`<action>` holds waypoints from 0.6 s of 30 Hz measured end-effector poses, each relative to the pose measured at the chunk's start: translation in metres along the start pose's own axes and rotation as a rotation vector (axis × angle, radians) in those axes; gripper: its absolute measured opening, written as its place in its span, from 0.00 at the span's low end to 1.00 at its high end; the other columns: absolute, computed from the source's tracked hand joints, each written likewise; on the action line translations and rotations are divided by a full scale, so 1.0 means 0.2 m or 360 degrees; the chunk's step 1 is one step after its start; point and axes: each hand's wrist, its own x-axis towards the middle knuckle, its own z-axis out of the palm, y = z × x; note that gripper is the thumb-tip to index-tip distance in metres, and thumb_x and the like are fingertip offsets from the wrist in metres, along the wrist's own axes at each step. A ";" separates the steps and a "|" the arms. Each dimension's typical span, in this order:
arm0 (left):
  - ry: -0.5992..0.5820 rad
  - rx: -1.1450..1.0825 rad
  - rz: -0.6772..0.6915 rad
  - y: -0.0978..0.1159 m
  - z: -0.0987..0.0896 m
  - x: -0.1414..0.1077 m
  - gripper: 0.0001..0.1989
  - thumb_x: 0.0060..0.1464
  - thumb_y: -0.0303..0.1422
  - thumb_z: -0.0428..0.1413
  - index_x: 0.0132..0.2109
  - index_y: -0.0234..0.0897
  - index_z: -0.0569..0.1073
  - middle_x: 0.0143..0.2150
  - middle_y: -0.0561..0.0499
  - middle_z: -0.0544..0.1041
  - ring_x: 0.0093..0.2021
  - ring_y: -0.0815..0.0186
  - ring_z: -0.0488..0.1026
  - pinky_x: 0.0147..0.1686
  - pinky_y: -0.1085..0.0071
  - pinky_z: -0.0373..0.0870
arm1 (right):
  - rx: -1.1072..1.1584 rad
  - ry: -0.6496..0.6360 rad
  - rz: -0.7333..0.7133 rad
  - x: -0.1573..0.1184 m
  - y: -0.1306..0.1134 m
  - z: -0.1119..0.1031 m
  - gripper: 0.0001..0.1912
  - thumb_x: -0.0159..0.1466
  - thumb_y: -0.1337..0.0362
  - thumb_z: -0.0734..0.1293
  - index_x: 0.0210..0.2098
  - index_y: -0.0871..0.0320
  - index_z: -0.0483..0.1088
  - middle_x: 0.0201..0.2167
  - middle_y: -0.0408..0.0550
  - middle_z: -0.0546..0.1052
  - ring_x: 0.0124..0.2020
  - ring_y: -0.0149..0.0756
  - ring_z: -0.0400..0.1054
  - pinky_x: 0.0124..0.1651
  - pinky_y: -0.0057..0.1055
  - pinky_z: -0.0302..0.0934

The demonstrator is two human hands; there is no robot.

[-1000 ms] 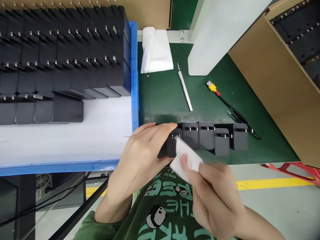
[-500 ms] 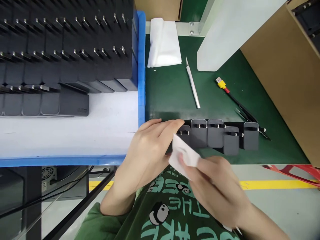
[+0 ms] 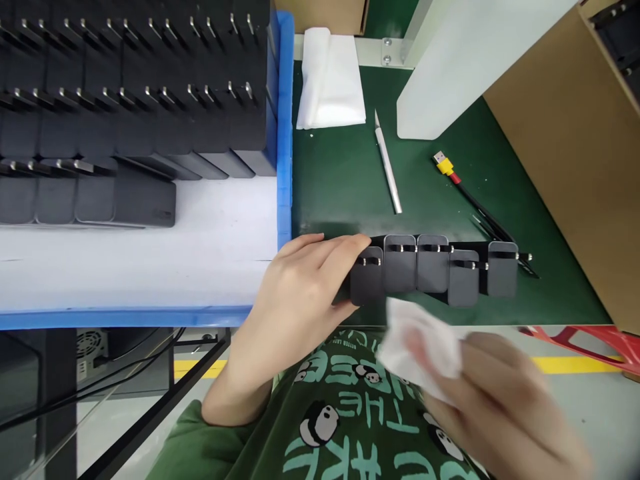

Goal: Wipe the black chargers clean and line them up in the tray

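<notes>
Several dark grey plug adapters stand in a row along the front of the green table [image 3: 335, 180], prongs showing. My left hand [image 3: 305, 287] is wrapped round the left end of the row, beside the leftmost visible adapter [image 3: 367, 279]; what lies under its palm is hidden. Pinched in my right hand [image 3: 500, 393] is a white cloth [image 3: 420, 340]. The cloth hangs in front of the table edge, apart from the adapters, and the hand is blurred by motion.
On the left, a blue-edged tray [image 3: 285, 133] holds rows of adapters [image 3: 145, 193]. Behind the row lie a craft knife [image 3: 388, 167], a folded white cloth [image 3: 333, 80] and a USB cable [image 3: 445, 167]. A cardboard box [image 3: 565, 133] stands at the right.
My right hand has moved right and away from the row with the white cloth, uncovering the leftmost adapter. My left hand has stayed almost in place.
</notes>
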 end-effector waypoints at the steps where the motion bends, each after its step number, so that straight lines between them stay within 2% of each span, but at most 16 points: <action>1: 0.0025 0.0006 0.0007 0.00 0.00 0.00 0.26 0.52 0.20 0.55 0.59 0.32 0.68 0.55 0.45 0.80 0.51 0.58 0.78 0.57 0.61 0.69 | 0.0064 0.0014 -0.0072 0.03 -0.01 0.03 0.10 0.67 0.75 0.63 0.45 0.60 0.73 0.36 0.49 0.74 0.32 0.34 0.67 0.30 0.33 0.64; 4: 0.0084 0.0032 0.0025 0.00 0.01 0.00 0.26 0.50 0.18 0.54 0.58 0.31 0.69 0.54 0.45 0.80 0.51 0.59 0.78 0.56 0.63 0.69 | 0.0135 0.0191 -0.0303 0.11 0.00 0.16 0.10 0.65 0.80 0.61 0.40 0.65 0.71 0.35 0.53 0.74 0.31 0.34 0.63 0.29 0.35 0.60; 7: 0.0082 0.0035 0.0039 0.00 0.01 0.00 0.27 0.48 0.18 0.55 0.57 0.30 0.70 0.54 0.45 0.80 0.50 0.59 0.78 0.56 0.65 0.69 | 0.0085 0.0305 -0.0436 0.15 0.03 0.22 0.09 0.64 0.81 0.61 0.37 0.68 0.70 0.37 0.57 0.73 0.33 0.35 0.62 0.28 0.36 0.58; 14: 0.0081 0.0019 0.0048 0.01 0.01 0.01 0.29 0.46 0.15 0.52 0.57 0.28 0.70 0.54 0.45 0.80 0.50 0.60 0.78 0.56 0.65 0.68 | 0.0057 0.0279 -0.0560 0.17 0.04 0.21 0.10 0.65 0.81 0.58 0.36 0.69 0.70 0.36 0.59 0.73 0.33 0.37 0.64 0.27 0.36 0.60; 18: 0.0034 0.0007 0.0006 0.00 0.01 0.00 0.27 0.49 0.19 0.58 0.58 0.29 0.70 0.55 0.46 0.80 0.51 0.58 0.77 0.57 0.64 0.67 | -0.0016 0.0255 -0.0467 0.09 0.07 0.13 0.09 0.62 0.82 0.63 0.39 0.70 0.71 0.38 0.58 0.73 0.33 0.36 0.64 0.27 0.36 0.61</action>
